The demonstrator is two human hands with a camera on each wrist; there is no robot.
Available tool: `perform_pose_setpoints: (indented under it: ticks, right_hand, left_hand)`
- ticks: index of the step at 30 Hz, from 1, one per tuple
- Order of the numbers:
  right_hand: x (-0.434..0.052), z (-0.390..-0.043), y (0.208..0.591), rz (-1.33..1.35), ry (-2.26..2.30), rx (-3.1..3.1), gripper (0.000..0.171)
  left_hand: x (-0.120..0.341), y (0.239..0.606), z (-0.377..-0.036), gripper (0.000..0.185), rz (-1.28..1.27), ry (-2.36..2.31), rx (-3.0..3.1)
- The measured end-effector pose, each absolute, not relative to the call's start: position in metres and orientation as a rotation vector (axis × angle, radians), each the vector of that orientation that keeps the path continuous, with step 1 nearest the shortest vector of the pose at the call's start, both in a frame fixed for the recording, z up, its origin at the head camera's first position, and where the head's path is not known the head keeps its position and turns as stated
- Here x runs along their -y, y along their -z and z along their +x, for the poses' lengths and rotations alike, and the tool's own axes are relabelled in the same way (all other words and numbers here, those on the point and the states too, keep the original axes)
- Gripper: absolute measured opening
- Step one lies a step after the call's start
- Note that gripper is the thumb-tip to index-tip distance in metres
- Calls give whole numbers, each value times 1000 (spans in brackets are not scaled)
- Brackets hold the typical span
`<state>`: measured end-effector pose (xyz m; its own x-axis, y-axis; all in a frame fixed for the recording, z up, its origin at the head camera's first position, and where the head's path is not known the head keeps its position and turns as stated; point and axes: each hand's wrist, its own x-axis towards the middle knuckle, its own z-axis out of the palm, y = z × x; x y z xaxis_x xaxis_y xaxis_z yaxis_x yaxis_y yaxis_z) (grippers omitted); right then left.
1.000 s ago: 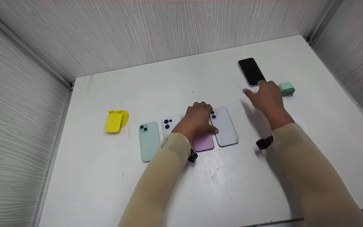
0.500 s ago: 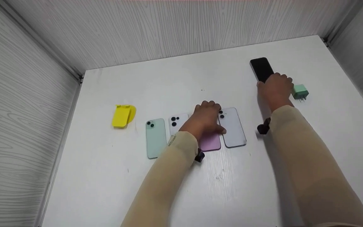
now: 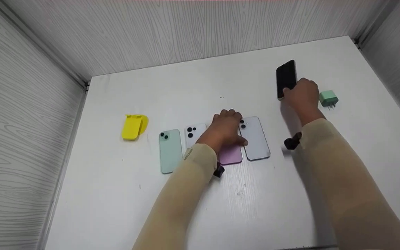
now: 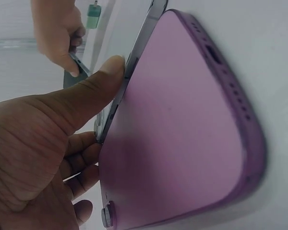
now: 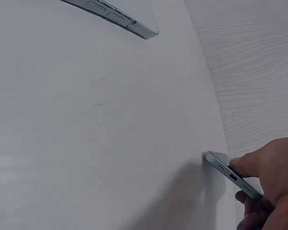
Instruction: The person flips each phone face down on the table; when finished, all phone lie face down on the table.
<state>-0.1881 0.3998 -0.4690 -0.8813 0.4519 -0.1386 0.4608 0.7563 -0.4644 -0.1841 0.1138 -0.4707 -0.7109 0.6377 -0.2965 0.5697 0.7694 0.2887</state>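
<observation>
My right hand (image 3: 303, 96) grips the lower end of a smartphone (image 3: 286, 77) with a dark screen, thumb on the screen side and fingers behind. The phone is tilted up on edge; its charging-port end (image 5: 233, 177) faces the right wrist camera. My left hand (image 3: 225, 127) rests over a pink-purple phone (image 3: 231, 156), hiding its upper part. In the left wrist view, the thumb touches the near long edge of the pale lilac phone (image 3: 255, 139) beside it, and the fingers bend loosely near the camera ends.
Left of the purple phone lie a white phone (image 3: 193, 131) with several lenses and a mint-green phone (image 3: 171, 151), both back up. A yellow phone stand (image 3: 132, 127) sits further left. Close to my right hand is a green charger plug (image 3: 328, 98). Panel walls border the white table (image 3: 248, 215).
My right hand has reached the dark-screened phone, gripped it and tilted it up from lying flat. My left hand stays over the purple phone. The head view has shifted slightly.
</observation>
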Motion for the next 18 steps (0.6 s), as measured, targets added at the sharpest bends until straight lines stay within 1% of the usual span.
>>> perform_pose_setpoints:
  ticks: [3, 7, 18]
  right_hand:
    - [-393, -178, 465, 743, 785, -2991, 55]
    - [-381, -164, 463, 690, 759, -3065, 47]
    - [-359, -119, 464, 550, 698, -3185, 42]
  left_hand:
    - [-114, 472, -184, 89, 921, -261, -2583]
    - [-113, 473, -185, 88, 918, -269, -2583]
    - [-116, 472, -185, 87, 916, -270, -2586]
